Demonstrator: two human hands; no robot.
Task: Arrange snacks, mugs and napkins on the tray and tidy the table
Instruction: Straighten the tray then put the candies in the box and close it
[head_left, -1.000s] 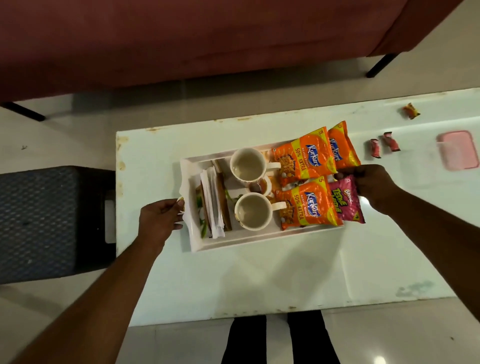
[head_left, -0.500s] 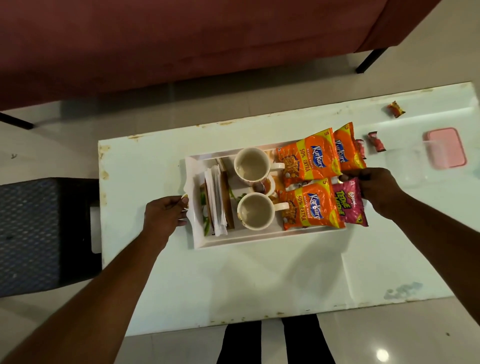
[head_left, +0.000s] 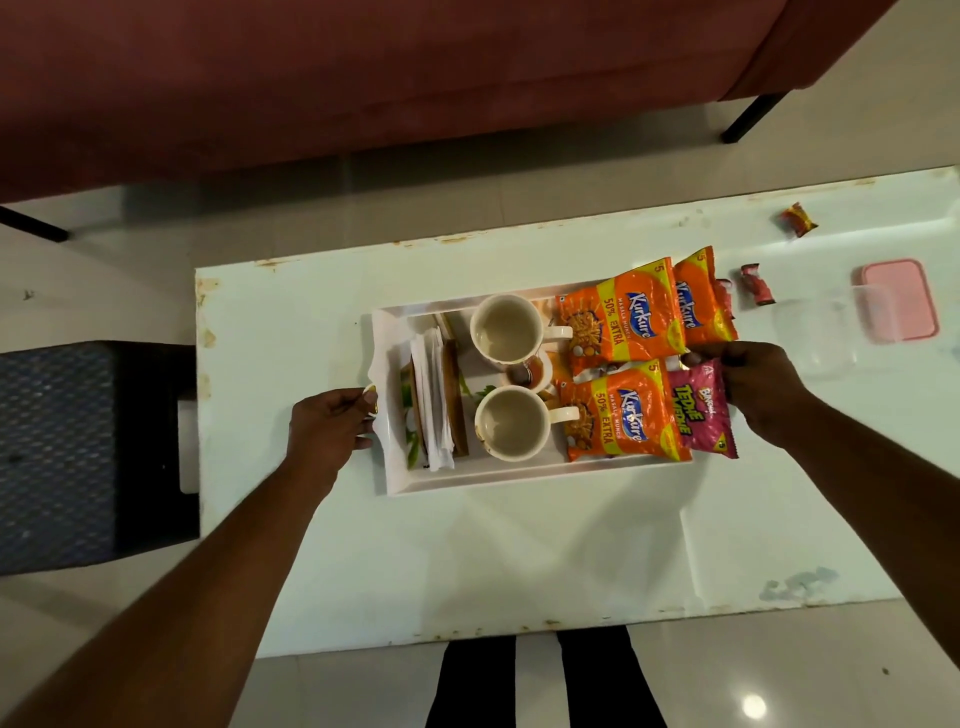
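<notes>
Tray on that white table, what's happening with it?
A person holds the tray by both ends: the left hand grips its left rim, the right hand its right end, beside the snack packets. Two mugs, napkins and the packets sit on it. Some wrapped sweets and a pink-lidded box lie on the table, off the tray.

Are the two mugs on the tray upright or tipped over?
Upright. The far mug and near mug both show round open mouths facing up.

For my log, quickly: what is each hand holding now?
Left hand: grips the left end of the white rectangular plastic tray.
Right hand: curled on the tray's right end, seemingly gripping it; the edge is hidden.
</notes>
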